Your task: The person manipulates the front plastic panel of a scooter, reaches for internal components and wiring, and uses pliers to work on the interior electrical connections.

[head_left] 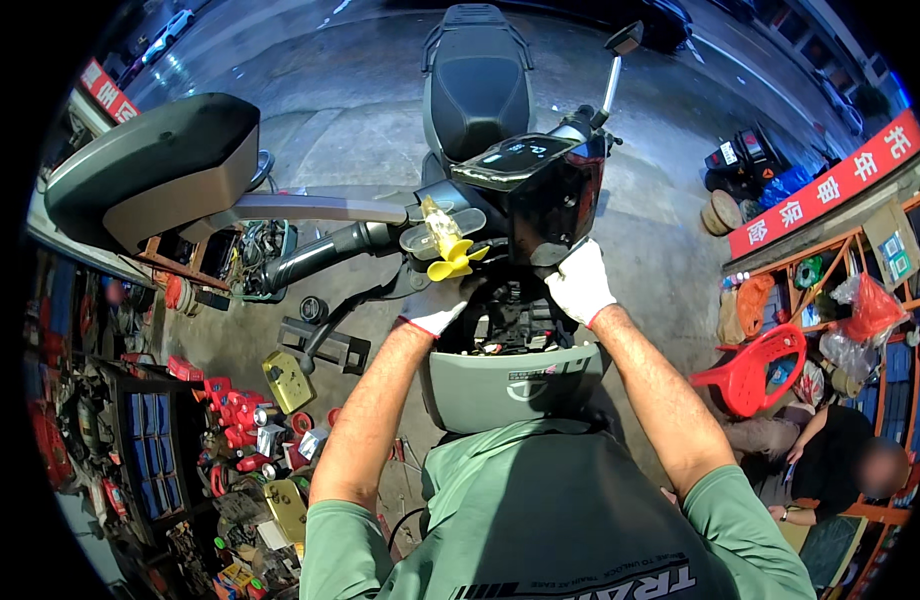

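Observation:
My left hand [435, 305], in a white glove, reaches into the left side of the scooter's open front compartment [510, 315], which shows dark wiring and parts; its fingertips are hidden. My gloved right hand [580, 282] grips the lower right corner of the black dashboard housing [555, 205], above that compartment. The grey-green front panel [510, 390] sits below both hands. A yellow propeller ornament [450, 260] is fixed near the left handlebar [330, 250], above my left hand.
Scattered tools and red containers [240, 420] cover the left floor beside a parts rack [150, 440]. At right are a red plastic chair [745, 375], a seated person [830, 460] and shelving with bags [870, 310]. A large mirror-like dark housing [150, 170] juts leftward.

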Tool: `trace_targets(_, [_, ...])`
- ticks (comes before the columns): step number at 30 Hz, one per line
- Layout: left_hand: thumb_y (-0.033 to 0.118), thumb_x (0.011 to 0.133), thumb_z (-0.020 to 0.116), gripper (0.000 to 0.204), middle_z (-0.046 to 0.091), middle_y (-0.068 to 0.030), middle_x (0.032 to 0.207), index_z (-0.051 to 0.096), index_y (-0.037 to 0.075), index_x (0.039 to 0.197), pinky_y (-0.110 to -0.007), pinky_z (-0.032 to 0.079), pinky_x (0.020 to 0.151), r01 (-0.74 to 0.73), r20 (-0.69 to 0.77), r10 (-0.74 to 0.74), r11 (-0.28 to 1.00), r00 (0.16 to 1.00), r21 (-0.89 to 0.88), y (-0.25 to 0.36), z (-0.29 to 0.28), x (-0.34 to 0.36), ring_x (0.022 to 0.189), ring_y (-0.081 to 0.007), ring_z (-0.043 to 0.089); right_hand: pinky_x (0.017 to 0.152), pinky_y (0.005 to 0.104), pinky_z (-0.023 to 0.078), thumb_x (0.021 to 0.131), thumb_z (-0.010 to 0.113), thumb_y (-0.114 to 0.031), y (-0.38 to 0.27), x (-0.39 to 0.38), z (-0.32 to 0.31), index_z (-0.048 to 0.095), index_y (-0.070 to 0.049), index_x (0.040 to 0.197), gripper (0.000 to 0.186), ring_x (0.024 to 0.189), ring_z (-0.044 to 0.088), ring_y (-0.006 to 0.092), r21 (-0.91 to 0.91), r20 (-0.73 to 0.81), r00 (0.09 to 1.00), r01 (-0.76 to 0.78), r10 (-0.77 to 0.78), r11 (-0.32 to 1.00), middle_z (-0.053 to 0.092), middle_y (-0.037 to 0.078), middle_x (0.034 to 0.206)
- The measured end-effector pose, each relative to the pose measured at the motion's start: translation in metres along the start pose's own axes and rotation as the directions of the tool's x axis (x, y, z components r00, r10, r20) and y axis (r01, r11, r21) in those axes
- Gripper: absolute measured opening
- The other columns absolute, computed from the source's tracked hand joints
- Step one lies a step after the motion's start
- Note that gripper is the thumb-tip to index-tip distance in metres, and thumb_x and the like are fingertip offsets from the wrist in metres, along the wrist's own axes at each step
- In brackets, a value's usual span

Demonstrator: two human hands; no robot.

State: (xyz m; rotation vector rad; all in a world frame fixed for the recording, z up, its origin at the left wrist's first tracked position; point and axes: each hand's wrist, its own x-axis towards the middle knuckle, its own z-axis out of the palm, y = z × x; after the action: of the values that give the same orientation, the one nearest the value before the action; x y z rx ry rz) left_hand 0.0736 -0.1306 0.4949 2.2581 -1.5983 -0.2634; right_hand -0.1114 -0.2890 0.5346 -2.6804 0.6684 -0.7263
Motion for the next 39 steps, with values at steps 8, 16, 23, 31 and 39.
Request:
trace_targets(8, [0.052, 0.088, 0.052, 0.060, 0.057, -0.0205, 0.120, 0.051, 0.009, 0.129, -0.042, 0.044, 0.094, -0.028, 0.032, 0.027, 1.000, 0.999, 0.013, -0.013, 0.004, 0.007, 0.112, -0.0370, 0.054, 0.057, 0.0418, 0.043, 0.080, 0.061, -0.027, -0.002, 0.000, -0.001, 0.060, -0.006, 0.066, 0.026, 0.061, 0.057, 0.0340, -0.086, -0.009, 1.000, -0.002, 0.001, 0.996, 0.058, 0.014, 0.063])
trace_targets(16, [0.046, 0.088, 0.056, 0.058, 0.055, -0.0211, 0.122, 0.048, 0.008, 0.131, -0.042, 0.044, 0.092, -0.050, 0.043, 0.060, 0.975, 0.997, -0.216, -0.009, -0.009, -0.001, 0.110, -0.0359, 0.054, 0.067, 0.0439, 0.042, 0.078, 0.063, -0.031, 0.007, -0.002, 0.006, 0.059, -0.003, 0.065, 0.031, 0.069, 0.056, 0.0356, -0.126, -0.081, 0.996, 0.026, -0.036, 0.992, 0.058, 0.016, 0.064])
trace_targets(23, [0.040, 0.087, 0.058, 0.057, 0.056, -0.0198, 0.121, 0.046, 0.008, 0.133, -0.043, 0.046, 0.090, -0.206, -0.178, 0.203, 0.979, 0.963, 0.006, -0.016, 0.010, -0.001, 0.108, -0.0365, 0.056, 0.069, 0.0436, 0.041, 0.078, 0.062, -0.032, 0.008, -0.002, 0.008, 0.058, -0.003, 0.064, 0.033, 0.071, 0.055, 0.0351, -0.107, -0.079, 0.996, 0.027, -0.036, 0.994, 0.056, 0.016, 0.063])
trace_targets(31, [0.036, 0.086, 0.061, 0.054, 0.060, -0.0179, 0.115, 0.050, 0.007, 0.130, -0.042, 0.047, 0.089, -0.228, -0.190, 0.262, 0.957, 0.946, 0.182, -0.037, 0.036, 0.004, 0.105, -0.0346, 0.058, 0.064, 0.0433, 0.041, 0.078, 0.064, -0.031, 0.007, -0.002, 0.009, 0.055, -0.002, 0.061, 0.035, 0.064, 0.055, 0.0355, -0.076, -0.100, 0.995, 0.008, -0.016, 0.997, 0.054, 0.015, 0.059])
trace_targets(39, [0.026, 0.080, 0.068, 0.040, 0.060, -0.0113, 0.115, 0.059, 0.012, 0.117, -0.039, 0.045, 0.095, -0.129, -0.137, 0.112, 0.984, 0.984, -0.122, -0.014, -0.007, 0.003, 0.109, -0.0297, 0.055, 0.063, 0.0436, 0.041, 0.076, 0.065, -0.030, 0.004, -0.002, 0.007, 0.055, -0.002, 0.061, 0.034, 0.065, 0.054, 0.0359, -0.041, -0.090, 0.996, -0.021, 0.017, 0.999, 0.054, 0.016, 0.060])
